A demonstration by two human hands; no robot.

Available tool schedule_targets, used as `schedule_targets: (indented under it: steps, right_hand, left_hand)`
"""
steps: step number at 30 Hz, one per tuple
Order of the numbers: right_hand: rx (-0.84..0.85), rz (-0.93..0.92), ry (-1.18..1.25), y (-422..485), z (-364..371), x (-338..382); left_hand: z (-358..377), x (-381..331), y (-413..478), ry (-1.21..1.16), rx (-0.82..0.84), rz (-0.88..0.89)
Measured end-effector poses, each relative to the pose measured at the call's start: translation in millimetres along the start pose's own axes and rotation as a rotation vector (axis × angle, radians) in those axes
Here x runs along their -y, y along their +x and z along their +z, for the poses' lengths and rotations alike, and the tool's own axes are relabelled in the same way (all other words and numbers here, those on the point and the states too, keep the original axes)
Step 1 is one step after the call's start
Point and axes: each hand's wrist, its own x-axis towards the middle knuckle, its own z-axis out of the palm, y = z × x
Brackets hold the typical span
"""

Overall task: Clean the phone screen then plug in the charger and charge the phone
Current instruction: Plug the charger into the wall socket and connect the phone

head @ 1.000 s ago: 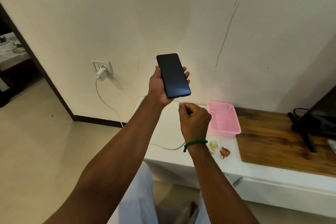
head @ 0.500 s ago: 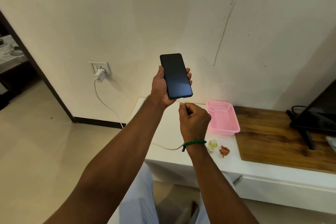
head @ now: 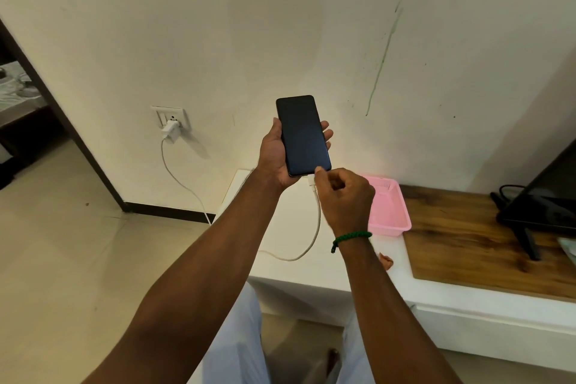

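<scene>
My left hand (head: 274, 156) grips a black phone (head: 302, 134) upright in front of the wall, its dark screen facing me. My right hand (head: 344, 198) pinches the white cable plug (head: 311, 180) right at the phone's bottom edge; whether the plug sits inside the port I cannot tell. The white cable (head: 314, 227) loops down over the white shelf (head: 280, 227) and runs left to the white charger adapter (head: 170, 130), which is plugged into the wall socket (head: 170, 117).
A pink plastic basket (head: 391, 212) stands on the shelf just right of my right hand. A small orange-brown scrap (head: 386, 260) lies near it. A wooden board (head: 483, 237) carries a dark screen on a stand (head: 542, 206). A doorway (head: 25, 121) opens at the left.
My right hand has risen with the plug to the phone's bottom edge, and the cable now hangs in a visible loop beside my wrist. The phone has barely moved.
</scene>
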Motion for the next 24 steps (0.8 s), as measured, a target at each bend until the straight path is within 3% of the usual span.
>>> schedule_targets:
  steps: [6,13,24]
  right_hand:
    - [-0.101,0.182,0.127,36,-3,2]
    - [0.129,0.622,0.558,70,1,15]
    - [0.278,0.780,0.667,67,17,1]
  left_hand:
    - [3,-2,-2,0.007,-0.013,0.009]
    - [6,1,-7,0.101,-0.023,-0.029]
    - [1,12,-3,0.145,-0.161,-0.045]
